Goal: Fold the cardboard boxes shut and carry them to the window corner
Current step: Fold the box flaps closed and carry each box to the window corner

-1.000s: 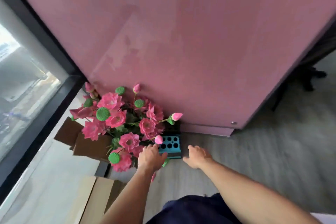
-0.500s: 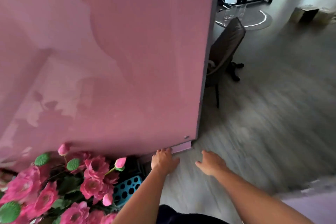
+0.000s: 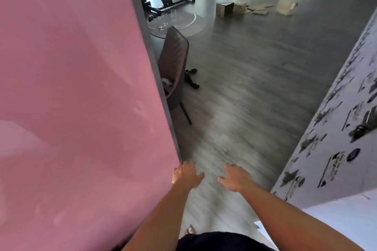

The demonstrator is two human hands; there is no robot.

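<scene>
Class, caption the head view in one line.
Empty hands lead past a pink wall toward distant cardboard boxes.

Pink panel (image 3: 77, 98) showing smooth, faintly glossy; floor (image 3: 255, 87) reading as grey wood-grain; cardboard boxes (image 3: 230, 8) looking matt brown.

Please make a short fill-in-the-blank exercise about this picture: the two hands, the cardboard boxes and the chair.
1. Both the left hand and the right hand hold ____.
2. The cardboard boxes lie far away on the ____.
3. The grey chair stands just past the edge of the big ____ panel.
4. The flaps of the nearest brown box are still ____.

Missing words: nothing; floor; pink; open
</scene>
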